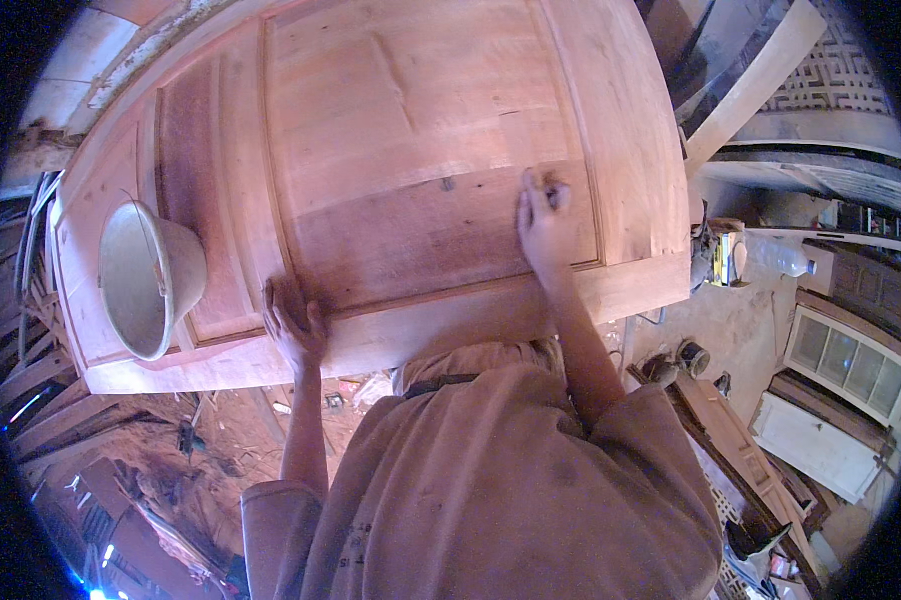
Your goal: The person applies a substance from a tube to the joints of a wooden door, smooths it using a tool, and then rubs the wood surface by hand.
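Note:
A large reddish wooden panelled door [426,75] lies flat in front of me, its near edge close to my body. My left hand [293,325] rests open on the frame at the near edge, fingers stretched out on the wood. Over the lower right part of the wide middle panel, my right hand [544,220] is closed and slightly blurred. Something small and dark shows at its fingers, too unclear to name. A pale bucket [191,262] with a thin wire handle stands tilted-looking on the door's left part.
Right of the door, a pale wooden plank [756,85] leans at a slant. A white framed window sash [849,365], a white panel [816,445] and a long wooden frame piece [741,450] lie at the right. Wood shavings and scraps [226,440] cover the floor at lower left.

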Demonstrator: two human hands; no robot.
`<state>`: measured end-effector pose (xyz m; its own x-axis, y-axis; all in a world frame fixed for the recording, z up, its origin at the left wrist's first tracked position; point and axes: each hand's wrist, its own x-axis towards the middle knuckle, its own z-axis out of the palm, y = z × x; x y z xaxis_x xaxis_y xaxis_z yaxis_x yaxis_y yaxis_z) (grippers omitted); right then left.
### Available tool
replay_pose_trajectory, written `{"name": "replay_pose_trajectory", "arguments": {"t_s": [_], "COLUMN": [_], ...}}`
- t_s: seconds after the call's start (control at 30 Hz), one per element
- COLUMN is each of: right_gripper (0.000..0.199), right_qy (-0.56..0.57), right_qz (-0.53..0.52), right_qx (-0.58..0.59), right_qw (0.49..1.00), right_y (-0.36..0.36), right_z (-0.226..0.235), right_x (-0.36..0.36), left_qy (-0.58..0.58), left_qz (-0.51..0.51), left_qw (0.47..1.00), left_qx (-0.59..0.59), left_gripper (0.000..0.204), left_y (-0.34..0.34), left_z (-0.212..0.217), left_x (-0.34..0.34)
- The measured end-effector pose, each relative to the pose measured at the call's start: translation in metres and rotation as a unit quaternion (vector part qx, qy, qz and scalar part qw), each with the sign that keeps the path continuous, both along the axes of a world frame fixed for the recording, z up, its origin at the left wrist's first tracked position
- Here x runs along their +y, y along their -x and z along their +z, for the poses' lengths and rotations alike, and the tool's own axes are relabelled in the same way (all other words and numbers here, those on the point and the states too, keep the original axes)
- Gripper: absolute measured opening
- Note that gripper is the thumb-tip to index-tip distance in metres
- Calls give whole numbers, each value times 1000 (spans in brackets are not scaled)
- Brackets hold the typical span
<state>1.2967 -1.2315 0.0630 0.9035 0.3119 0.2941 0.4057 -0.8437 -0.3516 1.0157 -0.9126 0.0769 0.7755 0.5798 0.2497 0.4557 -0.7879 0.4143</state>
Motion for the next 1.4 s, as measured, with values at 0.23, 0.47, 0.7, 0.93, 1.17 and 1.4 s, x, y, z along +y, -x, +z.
{"name": "replay_pose_trajectory", "arguments": {"t_s": [0.23,0.47,0.7,0.93,1.17,1.4], "right_gripper": [48,53,43,38,42,40], "right_qy": [-31,-2,-26,-48,15,-59], "right_qz": [83,141,71,-11,27,119], "right_qx": [11,26,17,-17,-18,43], "right_qw": [996,990,997,999,999,990], "right_y": [38,41,-3,-39,-3,28], "right_z": [12,-3,5,4,-7,13], "right_x": [41,35,-7,-25,8,45], "left_qy": [-50,-11,-20,-1,-4,-5], "left_qz": [-20,1,-5,2,5,6], "left_qw": [997,1000,1000,1000,1000,1000], "left_qx": [48,21,22,14,15,14], "left_gripper": [65,65,65,61,60,63], "left_y": [15,4,10,0,4,4], "left_z": [-24,-6,-13,-3,-6,-13], "left_x": [11,1,6,3,3,4]}}
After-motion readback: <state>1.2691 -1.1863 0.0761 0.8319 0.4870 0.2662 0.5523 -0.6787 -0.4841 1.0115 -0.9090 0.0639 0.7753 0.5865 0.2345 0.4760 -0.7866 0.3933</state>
